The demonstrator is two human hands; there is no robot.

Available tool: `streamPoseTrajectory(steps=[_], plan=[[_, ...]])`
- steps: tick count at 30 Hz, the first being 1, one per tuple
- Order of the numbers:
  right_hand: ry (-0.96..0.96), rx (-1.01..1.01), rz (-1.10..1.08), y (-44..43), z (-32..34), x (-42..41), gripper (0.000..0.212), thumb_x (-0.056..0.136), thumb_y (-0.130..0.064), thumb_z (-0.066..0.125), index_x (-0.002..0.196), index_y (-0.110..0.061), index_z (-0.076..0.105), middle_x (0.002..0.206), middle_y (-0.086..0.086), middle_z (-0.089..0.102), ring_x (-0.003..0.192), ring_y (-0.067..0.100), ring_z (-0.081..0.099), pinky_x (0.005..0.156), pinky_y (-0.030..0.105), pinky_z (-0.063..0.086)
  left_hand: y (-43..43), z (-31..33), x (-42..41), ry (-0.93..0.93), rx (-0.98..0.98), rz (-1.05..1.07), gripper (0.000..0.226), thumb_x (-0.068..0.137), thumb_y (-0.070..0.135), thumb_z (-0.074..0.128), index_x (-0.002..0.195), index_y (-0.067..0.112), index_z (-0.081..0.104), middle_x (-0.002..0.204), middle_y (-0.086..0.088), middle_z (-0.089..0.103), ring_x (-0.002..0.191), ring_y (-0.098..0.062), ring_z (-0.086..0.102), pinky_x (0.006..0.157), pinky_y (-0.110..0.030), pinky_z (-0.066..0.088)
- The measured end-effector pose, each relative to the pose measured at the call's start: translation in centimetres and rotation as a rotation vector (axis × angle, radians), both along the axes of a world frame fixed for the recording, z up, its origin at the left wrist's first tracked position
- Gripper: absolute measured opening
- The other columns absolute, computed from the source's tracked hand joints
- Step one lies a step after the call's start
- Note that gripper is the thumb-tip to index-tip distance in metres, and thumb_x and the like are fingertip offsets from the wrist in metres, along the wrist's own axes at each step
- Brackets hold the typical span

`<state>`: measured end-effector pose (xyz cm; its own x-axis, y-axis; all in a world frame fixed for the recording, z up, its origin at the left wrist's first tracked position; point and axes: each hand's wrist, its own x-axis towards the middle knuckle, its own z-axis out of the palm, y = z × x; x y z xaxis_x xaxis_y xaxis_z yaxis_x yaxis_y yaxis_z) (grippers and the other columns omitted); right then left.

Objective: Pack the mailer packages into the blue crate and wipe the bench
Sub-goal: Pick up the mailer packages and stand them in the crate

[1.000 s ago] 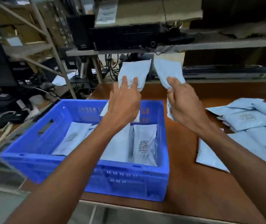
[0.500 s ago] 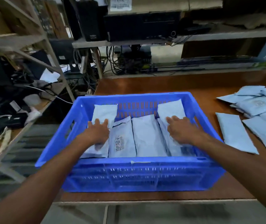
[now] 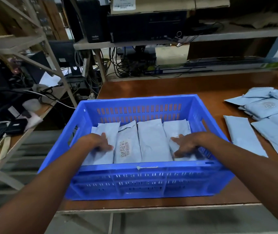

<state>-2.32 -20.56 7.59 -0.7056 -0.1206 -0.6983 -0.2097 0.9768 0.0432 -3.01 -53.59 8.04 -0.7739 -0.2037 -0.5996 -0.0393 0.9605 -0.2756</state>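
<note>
Left hand [image 3: 95, 144] and right hand [image 3: 189, 146] inside blue crate [image 3: 134, 100], fingers [image 3: 178, 141] spread open, pressing outermost mailer packages [image 3: 108, 130], loose mailer pile [image 3: 266, 108] on bench [image 3: 168, 86]

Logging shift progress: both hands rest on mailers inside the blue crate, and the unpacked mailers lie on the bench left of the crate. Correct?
One slip: the head view shows the unpacked mailers on the bench right of the blue crate, not left. The left hand and right hand do rest on packed mailers inside it.
</note>
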Motion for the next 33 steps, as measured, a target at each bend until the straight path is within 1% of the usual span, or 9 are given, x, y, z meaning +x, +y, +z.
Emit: streamPoseTrajectory(steps=[2, 5, 10, 13, 16, 20, 25, 28, 33], plan=[[0.213, -0.088, 0.082, 0.3, 1.5, -0.2, 0.075, 0.093, -0.047, 0.052, 0.156, -0.024, 0.018, 0.163, 0.005, 0.018, 0.144, 0.028, 0.031, 0.113, 0.041, 0.031, 1.4, 0.8, -1.0, 0.093, -0.007, -0.044, 0.089, 0.097, 0.063, 0.036, 0.157, 0.014, -0.009, 0.161, -0.026, 0.002, 0.145, -0.042, 0.023, 0.115, -0.047, 0.028], [0.615, -0.399, 0.062, 3.0, 5.5, -1.0, 0.046, 0.096, -0.034, 0.054, 0.14, -0.02, 0.049, 0.147, 0.004, 0.048, 0.132, 0.026, 0.047, 0.106, 0.036, 0.039, 6.7, 3.7, -2.3, 0.433, 0.192, -0.185, 0.064, 0.097, 0.051, 0.044, 0.15, 0.018, 0.027, 0.151, -0.02, 0.036, 0.133, -0.039, 0.041, 0.108, -0.048, 0.039], [1.005, -0.601, -0.168, 14.8, 10.4, -0.4, 0.025, 0.091, -0.022, 0.06, 0.115, -0.017, 0.068, 0.115, 0.003, 0.07, 0.108, 0.022, 0.063, 0.09, 0.028, 0.046, 23.4, 7.6, -2.4, 0.756, 0.592, -0.424, 0.048, 0.093, 0.04, 0.053, 0.136, 0.018, 0.049, 0.128, -0.013, 0.055, 0.117, -0.037, 0.053, 0.097, -0.049, 0.046], [0.984, -0.522, -0.31, 23.4, 8.1, 1.4, 0.017, 0.09, -0.02, 0.061, 0.102, -0.017, 0.072, 0.108, 0.006, 0.073, 0.099, 0.027, 0.066, 0.084, 0.033, 0.049, 35.2, 8.2, -0.8, 0.711, 0.706, -0.562, 0.046, 0.095, 0.034, 0.053, 0.136, 0.013, 0.052, 0.129, -0.016, 0.058, 0.12, -0.037, 0.054, 0.098, -0.044, 0.046], [0.867, -0.445, -0.415, 31.5, 3.0, 3.3, 0.018, 0.089, -0.014, 0.061, 0.103, -0.013, 0.073, 0.111, 0.011, 0.072, 0.101, 0.03, 0.065, 0.087, 0.034, 0.048, 45.5, 5.8, 0.1, 0.521, 0.677, -0.596, 0.039, 0.095, 0.026, 0.051, 0.129, 0.009, 0.058, 0.126, -0.017, 0.062, 0.114, -0.035, 0.06, 0.085, -0.034, 0.048], [0.732, -0.381, -0.531, 39.8, -3.9, 5.1, 0.039, 0.09, -0.017, 0.06, 0.128, -0.011, 0.06, 0.13, 0.012, 0.063, 0.122, 0.029, 0.055, 0.099, 0.033, 0.042, 53.6, -1.6, -0.5, 0.237, 0.512, -0.459, 0.053, 0.095, 0.038, 0.045, 0.143, 0.016, 0.04, 0.151, -0.015, 0.038, 0.137, -0.038, 0.038, 0.109, -0.047, 0.037], [0.649, -0.28, -0.437, 43.1, -8.4, 3.3, 0.064, 0.095, -0.04, 0.052, 0.151, -0.022, 0.028, 0.158, 0.011, 0.027, 0.143, 0.034, 0.028, 0.113, 0.047, 0.032, 55.6, -7.9, -0.1, 0.221, 0.506, -0.3, 0.08, 0.094, 0.064, 0.042, 0.156, 0.039, -0.003, 0.165, -0.001, -0.013, 0.149, -0.042, -0.003, 0.116, -0.062, 0.013], [0.609, -0.182, -0.371, 42.5, -10.2, 2.1, 0.064, 0.097, -0.051, 0.043, 0.153, -0.027, 0.02, 0.161, 0.01, 0.015, 0.145, 0.036, 0.019, 0.113, 0.05, 0.028, 55.4, -10.1, 0.3, 0.267, 0.498, -0.273, 0.077, 0.094, 0.066, 0.038, 0.154, 0.045, -0.004, 0.164, 0.003, -0.015, 0.148, -0.043, -0.003, 0.115, -0.064, 0.015], [0.671, -0.203, -0.295, 37.9, -10.8, 3.4, 0.06, 0.096, -0.051, 0.043, 0.148, -0.027, 0.028, 0.156, 0.012, 0.028, 0.137, 0.036, 0.031, 0.11, 0.048, 0.031, 51.1, -10.2, 2.0, 0.377, 0.483, -0.191, 0.075, 0.091, 0.064, 0.045, 0.153, 0.042, 0.011, 0.165, 0.003, -0.003, 0.145, -0.043, 0.015, 0.114, -0.061, 0.021]])
